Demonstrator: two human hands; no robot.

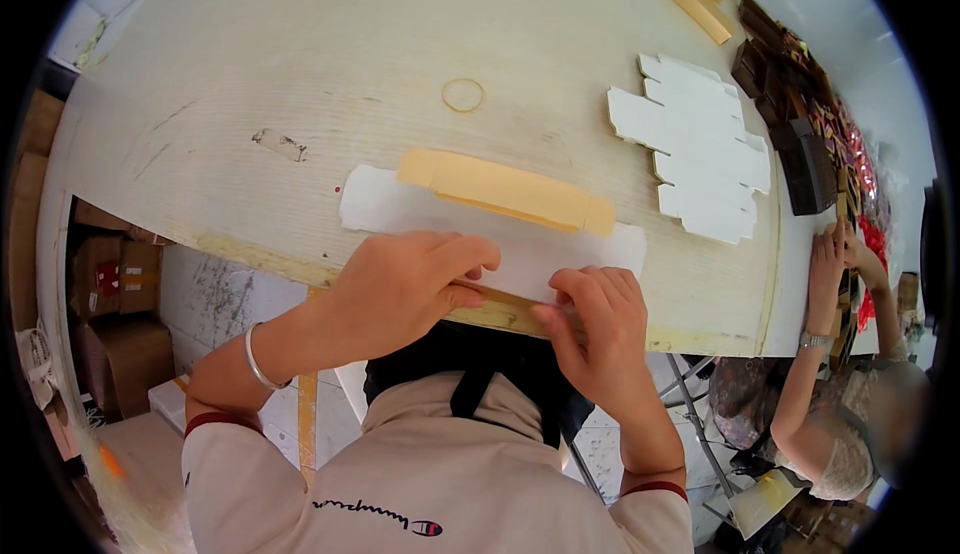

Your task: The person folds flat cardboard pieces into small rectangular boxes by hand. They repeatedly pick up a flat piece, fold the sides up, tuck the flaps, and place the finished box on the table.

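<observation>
A flat piece of card, white on its upper face, lies at the near edge of the table. I call it the card box blank [390,199]. Along its far side a yellow flap [510,194] is folded over. My left hand [410,279] has its fingers curled and pinches the blank's near edge. To the right, my right hand [598,319] grips the same edge between thumb and bent fingers. A narrow tan strip shows between the hands; the undersides of the fingertips are hidden.
Flat white die-cut blanks [700,149] lie stacked to the right. A rubber band [463,95] rests beyond the blank. Folded yellow card pieces [698,12] sit at the far right, near dark brown boxes [805,169]. Another person's hands [838,249] work at the right edge.
</observation>
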